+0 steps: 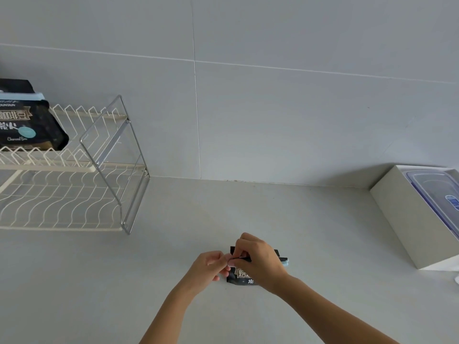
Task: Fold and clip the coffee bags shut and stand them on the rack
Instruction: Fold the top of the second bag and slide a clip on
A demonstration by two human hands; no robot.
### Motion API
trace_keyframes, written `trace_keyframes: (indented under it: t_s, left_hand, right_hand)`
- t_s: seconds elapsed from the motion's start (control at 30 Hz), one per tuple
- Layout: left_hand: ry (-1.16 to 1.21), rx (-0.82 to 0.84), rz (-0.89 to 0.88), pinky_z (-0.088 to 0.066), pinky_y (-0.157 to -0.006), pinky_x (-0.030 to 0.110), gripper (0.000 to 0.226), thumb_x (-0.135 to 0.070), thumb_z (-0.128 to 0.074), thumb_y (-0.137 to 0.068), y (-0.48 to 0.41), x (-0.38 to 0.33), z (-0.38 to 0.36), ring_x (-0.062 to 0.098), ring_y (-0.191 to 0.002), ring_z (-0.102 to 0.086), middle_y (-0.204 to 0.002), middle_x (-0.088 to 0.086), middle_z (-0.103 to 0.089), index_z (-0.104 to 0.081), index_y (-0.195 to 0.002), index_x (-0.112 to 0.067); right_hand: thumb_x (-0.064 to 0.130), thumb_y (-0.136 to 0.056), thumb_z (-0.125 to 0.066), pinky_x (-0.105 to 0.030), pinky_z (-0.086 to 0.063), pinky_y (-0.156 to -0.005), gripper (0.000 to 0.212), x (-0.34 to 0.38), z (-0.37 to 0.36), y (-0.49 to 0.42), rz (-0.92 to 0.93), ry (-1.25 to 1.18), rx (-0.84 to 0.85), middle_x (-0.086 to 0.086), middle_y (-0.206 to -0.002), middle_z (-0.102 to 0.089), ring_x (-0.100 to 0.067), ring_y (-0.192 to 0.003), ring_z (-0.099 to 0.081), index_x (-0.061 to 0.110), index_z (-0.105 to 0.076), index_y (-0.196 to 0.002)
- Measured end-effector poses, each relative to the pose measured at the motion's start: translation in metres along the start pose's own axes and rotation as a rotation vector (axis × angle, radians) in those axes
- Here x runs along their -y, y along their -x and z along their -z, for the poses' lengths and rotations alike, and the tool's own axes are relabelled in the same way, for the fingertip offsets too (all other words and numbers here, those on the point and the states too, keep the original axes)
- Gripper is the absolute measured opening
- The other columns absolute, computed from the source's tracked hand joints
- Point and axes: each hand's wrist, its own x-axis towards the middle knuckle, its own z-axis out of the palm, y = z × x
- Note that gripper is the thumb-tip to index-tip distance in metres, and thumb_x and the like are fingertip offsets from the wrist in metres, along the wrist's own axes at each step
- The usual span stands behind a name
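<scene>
A small black coffee bag (239, 276) lies on the grey counter near the front, mostly covered by my hands. My right hand (258, 261) pinches its folded top edge, where a pale blue clip (285, 263) sticks out to the right. My left hand (210, 268) grips the bag's left side at the fold. Another black coffee bag (27, 122) with a pale blue clip across its top stands on the upper tier of the white wire rack (74, 194) at the far left.
A white box (407, 219) holding a clear lidded plastic container (437, 189) sits at the right against the tiled wall. The rack's metal end frame (124, 165) faces the open counter.
</scene>
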Motion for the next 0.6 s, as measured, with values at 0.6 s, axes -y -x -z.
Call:
trace_keyframes:
  t_s: [0.6]
  left_hand:
    - [-0.071,-0.036,0.053,-0.035,-0.061,0.027,0.037,-0.048,-0.057,-0.080,0.008,0.030,-0.009,0.017,-0.069,-0.055,-0.073,0.006,-0.063,-0.054,-0.063,-0.015]
  right_hand:
    - [0.044,-0.074,-0.064,-0.020,-0.031,-0.055,0.022,0.004,0.009,0.016,0.080,0.224,0.224,0.008,-0.088,-0.058,-0.009,-0.071,-0.050,0.028,-0.055,-0.087]
